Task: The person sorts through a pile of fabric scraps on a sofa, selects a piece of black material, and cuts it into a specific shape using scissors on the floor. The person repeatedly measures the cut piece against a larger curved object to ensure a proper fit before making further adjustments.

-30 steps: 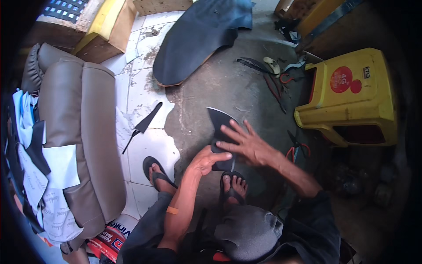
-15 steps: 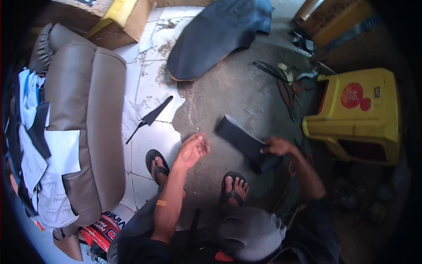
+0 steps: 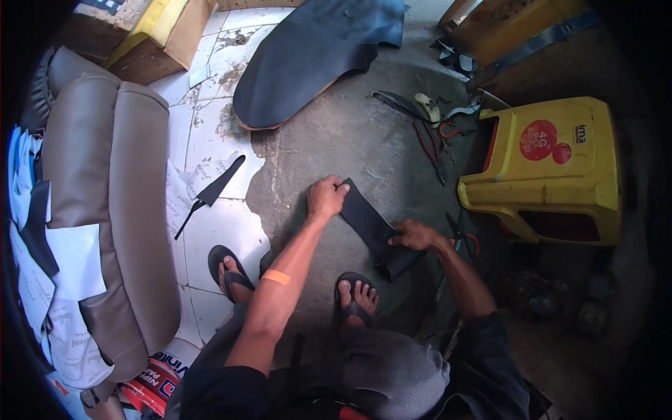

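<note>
My left hand (image 3: 326,197) pinches the upper left end of a long dark piece of sheet material (image 3: 365,218), stretched diagonally low over the concrete floor. My right hand (image 3: 414,235) grips the same piece nearer its lower right end, where it is folded or curled over. An orange band (image 3: 276,276) is stuck on my left forearm. Orange-handled scissors (image 3: 467,242) lie just right of my right hand. A small dark triangular scrap (image 3: 220,185) with a thin tail rests on the white tiles, left of my left hand.
A large black padded panel (image 3: 297,70) lies beyond. Pliers and other tools (image 3: 430,150) are beside a yellow plastic stool (image 3: 553,175) on its side at right. At left, brown cushions (image 3: 136,210) carry fabric scraps (image 3: 73,259). Wooden boxes (image 3: 161,49) stand behind. My sandalled feet (image 3: 357,301) are below.
My left hand was apart from the dark piece half a second ago; it has moved up and taken hold of its upper end. The piece was more upright in both hands one second ago.
</note>
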A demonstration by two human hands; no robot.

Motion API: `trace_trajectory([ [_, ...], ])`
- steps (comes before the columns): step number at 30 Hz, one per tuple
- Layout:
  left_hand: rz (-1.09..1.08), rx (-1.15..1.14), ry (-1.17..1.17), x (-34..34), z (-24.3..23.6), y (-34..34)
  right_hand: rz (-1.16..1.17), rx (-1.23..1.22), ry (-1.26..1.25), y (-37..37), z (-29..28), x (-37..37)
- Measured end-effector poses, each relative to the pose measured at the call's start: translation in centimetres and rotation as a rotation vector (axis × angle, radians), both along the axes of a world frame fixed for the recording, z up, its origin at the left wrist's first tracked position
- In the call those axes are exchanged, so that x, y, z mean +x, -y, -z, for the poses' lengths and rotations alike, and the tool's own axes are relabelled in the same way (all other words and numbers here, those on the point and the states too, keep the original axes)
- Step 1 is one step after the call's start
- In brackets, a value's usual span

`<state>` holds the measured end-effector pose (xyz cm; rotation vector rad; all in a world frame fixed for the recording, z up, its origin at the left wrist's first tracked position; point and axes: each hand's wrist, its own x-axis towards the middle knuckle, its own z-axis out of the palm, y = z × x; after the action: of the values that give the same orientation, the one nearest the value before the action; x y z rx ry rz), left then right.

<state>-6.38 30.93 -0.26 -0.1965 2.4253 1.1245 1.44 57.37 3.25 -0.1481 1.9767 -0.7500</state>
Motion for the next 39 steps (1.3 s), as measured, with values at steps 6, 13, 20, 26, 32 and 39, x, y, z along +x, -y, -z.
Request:
trace_trajectory([
  [6,-0.230,0.849,0.248,0.2,0.0,5.8,0.074,-0.009,-0.020,0.2,-2.7,-0.2],
  [13,-0.356,0.982,0.185,0.7,-2.2,11.9,-0.087,-0.096,-0.104,3.4,-4.7,-4.1],
  [20,-0.650,0.895,0.022,-5.0,-1.6,18.5,-0.176,0.079,-0.399,8.3,-6.3,-13.1],
  [26,-0.621,0.772,-0.001,-9.9,-1.3,20.9,-0.184,0.173,-0.557,9.4,-5.8,-16.6],
  [32,-0.647,0.691,0.006,-11.3,-0.9,20.3,-0.154,0.209,-0.612,8.4,-4.6,-17.2],
  [39,-0.731,0.677,-0.041,-11.5,-0.9,19.5,-0.116,0.194,-0.633,6.8,-3.8,-18.8],
])
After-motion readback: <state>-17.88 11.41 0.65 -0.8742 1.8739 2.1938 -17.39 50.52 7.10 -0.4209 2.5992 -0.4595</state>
